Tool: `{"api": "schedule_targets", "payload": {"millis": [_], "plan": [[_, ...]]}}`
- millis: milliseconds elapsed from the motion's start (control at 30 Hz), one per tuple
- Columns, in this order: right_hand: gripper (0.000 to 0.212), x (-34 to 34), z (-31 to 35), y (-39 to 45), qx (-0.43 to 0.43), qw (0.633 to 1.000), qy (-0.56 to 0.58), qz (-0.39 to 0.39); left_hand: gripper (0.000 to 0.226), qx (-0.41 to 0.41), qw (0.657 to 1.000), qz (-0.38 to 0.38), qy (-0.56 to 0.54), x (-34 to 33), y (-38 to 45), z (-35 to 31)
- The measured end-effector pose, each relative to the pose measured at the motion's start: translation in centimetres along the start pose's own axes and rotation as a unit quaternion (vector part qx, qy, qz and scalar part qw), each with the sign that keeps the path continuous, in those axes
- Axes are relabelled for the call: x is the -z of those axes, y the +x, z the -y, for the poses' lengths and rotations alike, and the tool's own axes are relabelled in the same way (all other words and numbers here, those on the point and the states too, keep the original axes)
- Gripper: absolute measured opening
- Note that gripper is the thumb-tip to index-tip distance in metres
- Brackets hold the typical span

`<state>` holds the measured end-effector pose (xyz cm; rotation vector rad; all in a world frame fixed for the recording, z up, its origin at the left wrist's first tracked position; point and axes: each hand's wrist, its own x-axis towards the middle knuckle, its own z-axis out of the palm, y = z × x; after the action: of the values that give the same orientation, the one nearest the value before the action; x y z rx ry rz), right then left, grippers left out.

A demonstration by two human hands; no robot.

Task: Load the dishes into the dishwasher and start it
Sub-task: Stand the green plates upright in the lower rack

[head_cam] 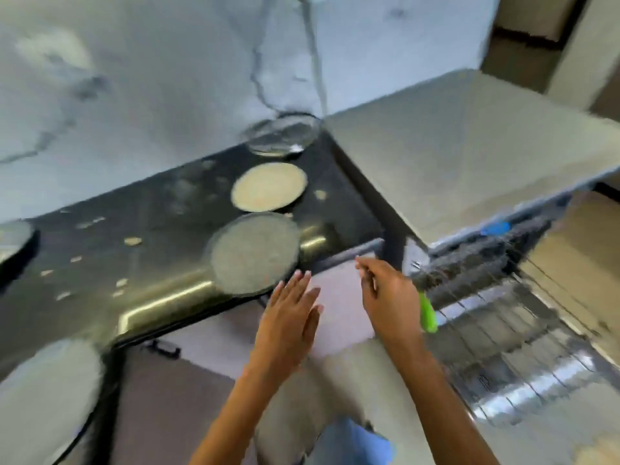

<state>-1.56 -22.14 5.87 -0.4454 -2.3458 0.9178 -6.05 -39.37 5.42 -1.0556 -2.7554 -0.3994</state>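
A grey plate (255,253) lies at the front edge of the black counter (134,263). Behind it rests a cream plate (268,186), and a clear glass bowl (281,134) stands against the wall. My left hand (288,323) is open, fingers flat, its tips just below the grey plate's rim. To the right my right hand (385,293) is open with nothing in it. The open dishwasher's wire rack (503,313) is on the right, with a green-handled utensil (427,313) in it behind my right hand. The picture is blurred.
Another pale plate (50,397) sits at the lower left and a round dish (13,239) at the left edge. A grey worktop (453,156) runs above the dishwasher. The marble wall (134,78) backs the counter. Drawer fronts (201,364) are below.
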Motion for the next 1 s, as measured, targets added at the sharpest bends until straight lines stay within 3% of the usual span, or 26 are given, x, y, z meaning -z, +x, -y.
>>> {"api": "schedule_targets", "payload": {"millis": [200, 400, 733, 1000], "plan": [[0.021, -8.1, 15.5, 3.0, 0.196, 0.97, 0.101, 0.104, 0.043, 0.226, 0.962, -0.136, 0.07, 11.3, -8.5, 10.7], [0.021, -19.7, 27.9, 2.3, 0.306, 0.92, 0.149, 0.192, 0.042, 0.378, 0.896, -0.184, 0.145, 15.7, -16.9, 21.0], [0.023, -40.8, 42.6, -0.9, 0.404, 0.855, 0.153, 0.286, 0.049, 0.527, 0.821, -0.14, 0.17, 19.0, -22.2, 43.3], [0.018, -48.0, 45.9, -7.6, 0.47, 0.775, 0.168, 0.387, 0.047, 0.622, 0.755, -0.085, 0.191, 16.6, -32.5, 45.4]]}}
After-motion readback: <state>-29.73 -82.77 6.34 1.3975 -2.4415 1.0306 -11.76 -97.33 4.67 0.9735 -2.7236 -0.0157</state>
